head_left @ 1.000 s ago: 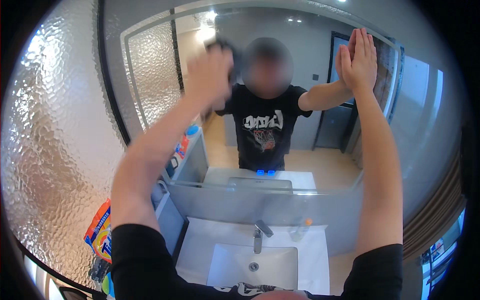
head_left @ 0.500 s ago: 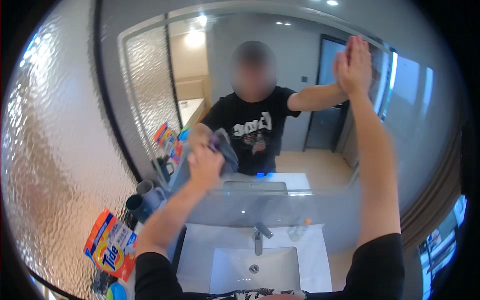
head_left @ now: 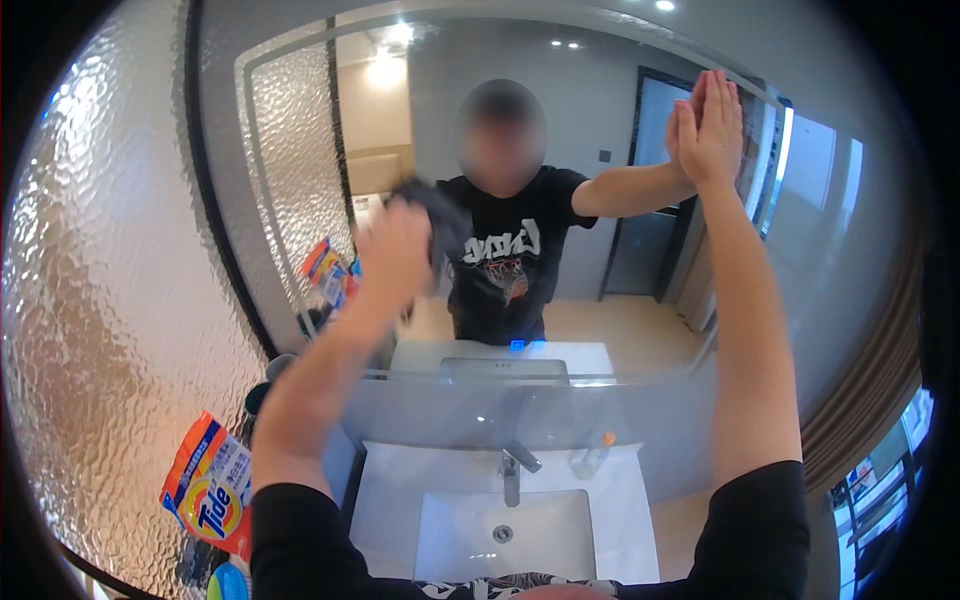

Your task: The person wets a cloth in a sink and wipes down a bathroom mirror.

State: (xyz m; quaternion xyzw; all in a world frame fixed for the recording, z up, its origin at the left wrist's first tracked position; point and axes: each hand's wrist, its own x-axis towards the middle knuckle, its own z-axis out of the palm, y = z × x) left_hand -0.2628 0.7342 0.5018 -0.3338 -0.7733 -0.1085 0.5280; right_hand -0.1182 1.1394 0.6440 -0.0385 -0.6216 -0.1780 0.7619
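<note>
A large wall mirror (head_left: 590, 130) with a light inner border fills the middle of the view. My left hand (head_left: 393, 255), slightly smeared by motion, is closed on a dark grey cloth (head_left: 447, 222) at the mirror's left part. The cloth bunches out past my fingers on the right and overlaps my reflection. Higher up, near the mirror's right edge, my right hand (head_left: 714, 140) lies flat on the glass with its fingers stretched upward, holding nothing. Its reflection meets it at the palm.
Below the mirror is a white basin (head_left: 440, 535) with a chrome faucet (head_left: 512, 470). A clear bottle (head_left: 590, 458) with an orange top stands right of it. An orange detergent bag (head_left: 208, 490) and dark cups (head_left: 257, 398) sit left, beside a textured glass panel (head_left: 100, 250).
My left hand and the cloth have moved upward and slightly left along the mirror. My left forearm now covers more of the cups. My right hand stays in place on the glass.
</note>
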